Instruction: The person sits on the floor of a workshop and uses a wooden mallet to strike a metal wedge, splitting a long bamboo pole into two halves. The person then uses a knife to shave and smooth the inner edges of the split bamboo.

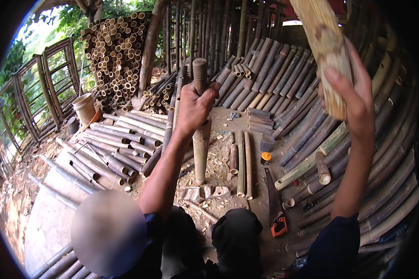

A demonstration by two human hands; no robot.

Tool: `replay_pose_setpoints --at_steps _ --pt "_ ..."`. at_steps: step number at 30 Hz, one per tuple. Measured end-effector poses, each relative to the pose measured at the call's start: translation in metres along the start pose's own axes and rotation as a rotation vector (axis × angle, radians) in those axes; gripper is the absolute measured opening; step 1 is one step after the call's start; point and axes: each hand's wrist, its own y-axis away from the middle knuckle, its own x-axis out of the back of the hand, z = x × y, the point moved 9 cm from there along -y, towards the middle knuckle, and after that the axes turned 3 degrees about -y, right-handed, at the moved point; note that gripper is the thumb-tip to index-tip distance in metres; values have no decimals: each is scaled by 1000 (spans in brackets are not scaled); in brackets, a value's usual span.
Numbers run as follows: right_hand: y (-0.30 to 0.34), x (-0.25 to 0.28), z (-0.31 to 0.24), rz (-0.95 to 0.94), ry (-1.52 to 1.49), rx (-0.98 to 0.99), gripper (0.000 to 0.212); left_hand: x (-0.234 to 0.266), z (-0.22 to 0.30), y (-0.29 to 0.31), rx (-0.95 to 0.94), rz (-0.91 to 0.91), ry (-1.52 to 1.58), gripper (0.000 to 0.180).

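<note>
My left hand is closed around a dark bamboo rod that stands upright in front of me. Below that fist, in line with the rod, a paler bamboo tube reaches down to a chipped wooden block on the ground; my fingers hide part of the joint between them. Raised high at the right, my right hand grips a thick, pale wooden club with a frayed, worn surface. The club's upper end runs out of the picture, and it is apart from the rod.
An orange-handled saw lies right of my knees, near an orange-topped container. Cut bamboo poles cover the left ground; more poles line the right. Stacked bamboo and a bucket stand behind. A blurred patch covers the lower left.
</note>
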Motion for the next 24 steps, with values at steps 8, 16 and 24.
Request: replay_pose_setpoints --at_steps 8,16,24 --pt "-21 -88 -5 -522 486 127 88 -18 -9 -2 -84 -55 -54 23" --pt "-64 -50 -17 -353 436 248 72 -10 0 -3 -67 -13 -119 23" --pt "-33 -93 14 -566 389 54 87 -10 -9 -1 -36 -6 -69 21"
